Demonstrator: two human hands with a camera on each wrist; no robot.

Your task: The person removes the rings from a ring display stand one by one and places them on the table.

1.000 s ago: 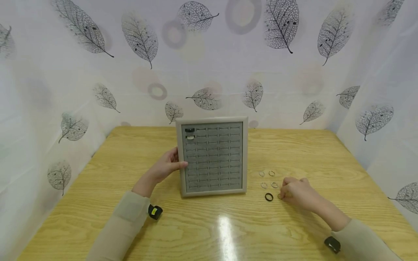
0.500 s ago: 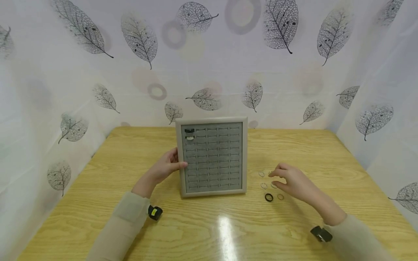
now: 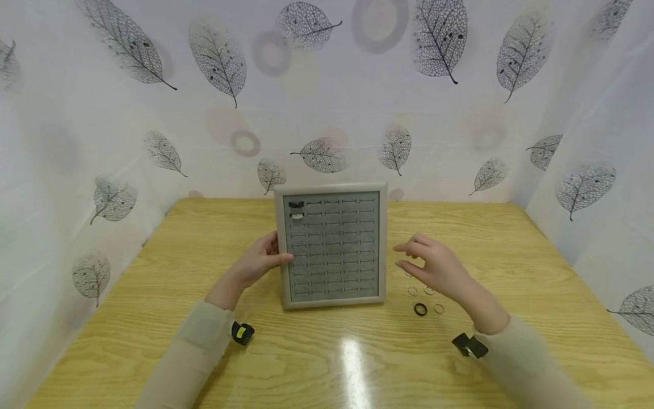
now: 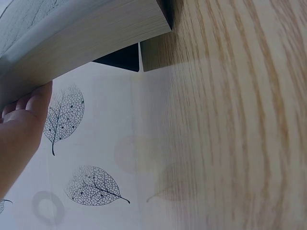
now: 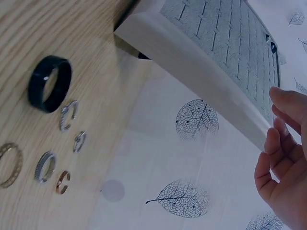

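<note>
A grey ring display board (image 3: 334,247) with a pale frame stands tilted up on the table. My left hand (image 3: 252,262) grips its left edge, thumb on the front and fingers behind. In the board's upper left slots sit a black ring (image 3: 296,204) and a silver ring (image 3: 297,216). My right hand (image 3: 434,267) is in the air to the right of the board, thumb and index finger apart, with no ring seen between them. Below it, several loose rings lie in two columns, among them a wide black ring (image 5: 36,88), a gold ring (image 5: 18,167) and a copper-toned ring (image 5: 59,184).
The wood-grain table (image 3: 286,363) is bordered by a white cloth (image 3: 327,85) printed with leaves, behind and at both sides. A black support piece (image 4: 122,58) shows behind the board. Dark wrist cameras sit at both cuffs.
My right hand has left the gold ring at the lower right of the group and moved up and left, past the rings towards the board. My left hand and the board have stayed put.
</note>
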